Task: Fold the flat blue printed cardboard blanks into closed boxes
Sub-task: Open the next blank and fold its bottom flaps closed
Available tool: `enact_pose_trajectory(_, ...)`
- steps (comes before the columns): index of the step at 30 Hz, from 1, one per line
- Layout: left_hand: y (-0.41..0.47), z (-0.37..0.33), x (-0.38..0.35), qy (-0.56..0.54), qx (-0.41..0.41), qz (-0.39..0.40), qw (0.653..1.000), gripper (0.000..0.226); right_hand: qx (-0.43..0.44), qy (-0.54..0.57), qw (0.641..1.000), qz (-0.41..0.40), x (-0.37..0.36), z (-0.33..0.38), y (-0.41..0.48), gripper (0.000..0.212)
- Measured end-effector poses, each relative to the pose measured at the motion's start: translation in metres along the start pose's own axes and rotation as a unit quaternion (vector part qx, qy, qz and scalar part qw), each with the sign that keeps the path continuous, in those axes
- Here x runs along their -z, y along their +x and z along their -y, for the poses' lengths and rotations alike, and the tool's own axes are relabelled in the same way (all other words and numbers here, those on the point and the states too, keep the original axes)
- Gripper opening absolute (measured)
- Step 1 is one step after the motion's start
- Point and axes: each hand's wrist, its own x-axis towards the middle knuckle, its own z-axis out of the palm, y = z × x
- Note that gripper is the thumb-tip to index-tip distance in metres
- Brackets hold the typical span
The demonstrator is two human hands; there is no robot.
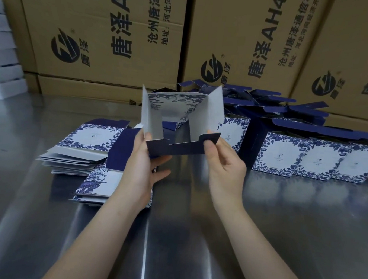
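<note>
I hold a half-formed blue printed box (182,114) up above the steel table, its open end toward me, grey inside walls showing and side flaps standing up. My left hand (141,166) pinches its near left corner with the thumb inside. My right hand (223,165) pinches the dark blue near flap (182,148) at its right end. A stack of flat blanks (84,144) lies on the table to the left, partly under my left forearm.
Several formed blue boxes (310,159) stand and lie in a heap at the right and behind. Large brown cartons (121,33) wall off the back. White boxes (1,56) are stacked at far left. The steel table (181,239) spreads in front of me.
</note>
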Motion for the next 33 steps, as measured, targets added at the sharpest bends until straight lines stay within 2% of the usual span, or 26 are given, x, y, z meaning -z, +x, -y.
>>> enact_pose_trajectory(1, -0.002, 0.001, -0.002, 0.01, -0.004, 0.008, 1.0, 0.033, -0.008, 0.004, 1.0, -0.027, 0.0, 0.001, 0.0, 0.017)
enact_pose_trajectory(5, -0.009, 0.002, -0.008, 0.01, 0.004, 0.037, 0.999, 0.027, -0.03, -0.032, 0.993, -0.107, -0.001, 0.0, -0.002, 0.041)
enact_pose_trajectory(7, -0.012, 0.001, -0.011, -0.008, 0.011, 0.04, 0.999, 0.024, -0.039, -0.054, 0.989, -0.13, -0.003, 0.0, -0.002, 0.035)
enact_pose_trajectory(10, -0.016, 0.002, -0.015, 0.029, -0.013, 0.039, 0.999, 0.035, -0.035, -0.07, 0.984, -0.157, -0.005, 0.002, -0.002, 0.008)
enact_pose_trajectory(11, -0.017, 0.004, -0.016, 0.051, -0.026, 0.043, 0.997, 0.04, -0.029, -0.084, 0.983, -0.163, -0.005, 0.003, -0.002, 0.014)
enact_pose_trajectory(17, -0.019, 0.015, -0.02, 0.13, -0.087, 0.03, 0.987, 0.052, 0.03, -0.192, 0.97, -0.144, -0.001, 0.007, -0.003, 0.036)
enact_pose_trajectory(24, -0.022, 0.022, -0.019, 0.2, -0.169, -0.026, 0.965, 0.043, 0.121, -0.289, 0.939, -0.139, -0.002, 0.017, -0.003, 0.046)
enact_pose_trajectory(33, -0.022, 0.024, -0.019, 0.27, -0.188, -0.032, 0.944, 0.051, 0.141, -0.338, 0.921, -0.131, 0.006, 0.01, 0.004, 0.039)
